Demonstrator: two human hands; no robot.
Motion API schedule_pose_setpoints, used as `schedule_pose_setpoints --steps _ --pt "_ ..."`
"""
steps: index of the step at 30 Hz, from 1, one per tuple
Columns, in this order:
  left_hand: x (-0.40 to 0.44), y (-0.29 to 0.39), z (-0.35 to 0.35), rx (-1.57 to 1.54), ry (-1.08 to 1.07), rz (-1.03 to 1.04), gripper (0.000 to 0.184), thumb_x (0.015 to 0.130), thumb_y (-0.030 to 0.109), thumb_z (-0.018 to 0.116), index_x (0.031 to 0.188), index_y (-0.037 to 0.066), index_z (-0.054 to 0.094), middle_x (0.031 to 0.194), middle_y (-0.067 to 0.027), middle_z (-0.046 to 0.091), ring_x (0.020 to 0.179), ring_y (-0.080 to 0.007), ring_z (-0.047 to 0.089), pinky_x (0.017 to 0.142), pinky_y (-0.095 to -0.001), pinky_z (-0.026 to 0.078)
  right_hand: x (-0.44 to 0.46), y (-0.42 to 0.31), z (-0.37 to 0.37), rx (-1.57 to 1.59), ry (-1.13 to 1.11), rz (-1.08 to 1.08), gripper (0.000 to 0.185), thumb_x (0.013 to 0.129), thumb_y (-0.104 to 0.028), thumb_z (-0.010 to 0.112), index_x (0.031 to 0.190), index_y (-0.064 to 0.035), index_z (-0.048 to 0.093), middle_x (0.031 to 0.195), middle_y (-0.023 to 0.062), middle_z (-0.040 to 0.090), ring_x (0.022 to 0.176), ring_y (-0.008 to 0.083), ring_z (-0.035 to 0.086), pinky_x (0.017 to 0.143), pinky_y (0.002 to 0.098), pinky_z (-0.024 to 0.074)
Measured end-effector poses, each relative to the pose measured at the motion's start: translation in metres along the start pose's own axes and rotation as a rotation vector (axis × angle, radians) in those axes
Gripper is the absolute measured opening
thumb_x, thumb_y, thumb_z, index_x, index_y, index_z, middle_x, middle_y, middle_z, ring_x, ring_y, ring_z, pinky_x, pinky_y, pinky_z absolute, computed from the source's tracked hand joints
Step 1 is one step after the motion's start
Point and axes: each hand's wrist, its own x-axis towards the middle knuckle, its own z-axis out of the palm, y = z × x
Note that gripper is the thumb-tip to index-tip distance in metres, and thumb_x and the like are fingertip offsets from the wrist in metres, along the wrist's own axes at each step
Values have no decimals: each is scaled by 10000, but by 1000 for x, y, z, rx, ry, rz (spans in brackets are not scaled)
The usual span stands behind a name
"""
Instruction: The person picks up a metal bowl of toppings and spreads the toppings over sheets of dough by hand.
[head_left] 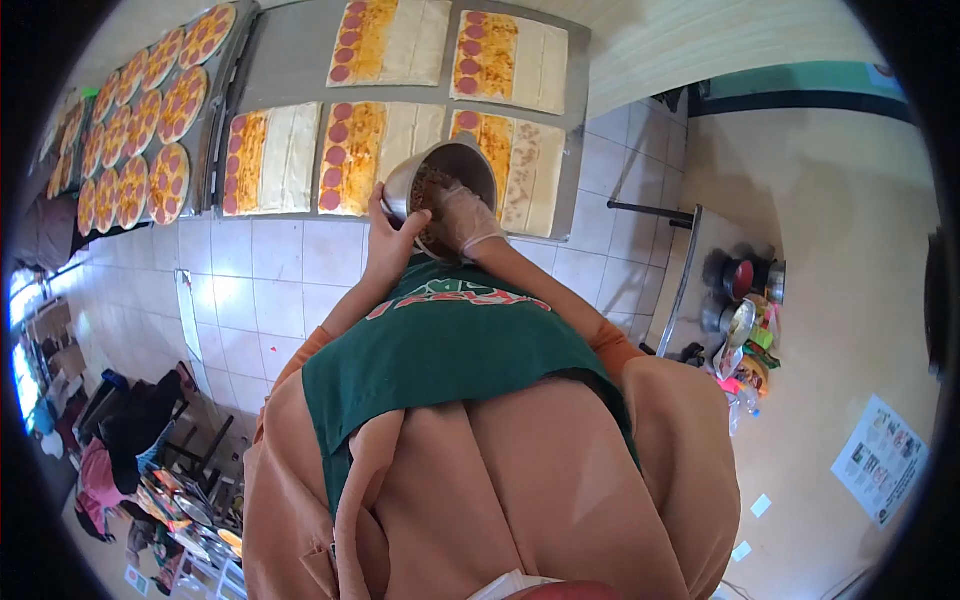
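Note:
My left hand (392, 240) is closed on the rim of a deep metal bowl (470, 160), thumb over the edge. The bowl is tilted and held in front of my apron. Inside it lies a brown, crumbly filling (428, 190) that looks like minced meat. My right hand (468, 215), in a clear plastic glove, reaches into the bowl; its fingertips are hidden there. Just beyond the bowl is a dough sheet (545, 150) with sauce, sausage slices and brown bits scattered on its middle strip. Beside it, another dough sheet (415, 125) carries sauce and sausage slices, without brown bits.
More topped dough sheets (510, 60) lie on the metal tray (285, 60). To the left, several round pizzas (183, 105) cover another tray. A side table (690, 290) with pots and packets stands at right. Cluttered shelves (185, 500) are at lower left.

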Motion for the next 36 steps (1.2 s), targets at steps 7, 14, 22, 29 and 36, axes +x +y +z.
schedule_pose_setpoints --steps 7,14,22,29,36 --pt "4 -14 18 86 -42 -39 940 744 300 713 1399 -94 167 1253 -267 453 1142 -292 490 976 -344 391 -11 50 6 466 -36 180 283 819 -136 626 1079 -25 629 973 180 659 831 297 657 721 369 542" --pt "9 -39 16 157 7 -38 945 733 311 711 1391 -107 176 1255 -277 452 1160 -302 477 1002 -353 366 -30 104 -23 1576 27 666 259 811 -66 682 1049 17 622 841 72 654 698 135 616 625 225 505" --pt "-3 -23 -9 -173 140 -153 883 756 221 703 1393 -84 173 1174 -198 486 1035 -231 516 901 -313 429 14 229 21 248 28 998 168 746 -148 694 892 -66 714 800 71 693 686 173 651 637 296 523" --pt "-12 -13 -25 -144 183 -167 875 765 218 696 1400 -71 168 1181 -196 483 1030 -229 521 891 -318 435 1 242 54 -221 2 690 212 750 -267 652 866 -106 726 874 128 696 805 253 671 738 365 525" --pt "-14 -4 -35 -169 198 -176 871 774 231 683 1408 -63 164 1196 -203 473 1050 -233 506 918 -324 415 -28 206 40 -122 -145 747 395 862 -356 481 890 -37 712 951 203 668 910 354 640 827 445 487"
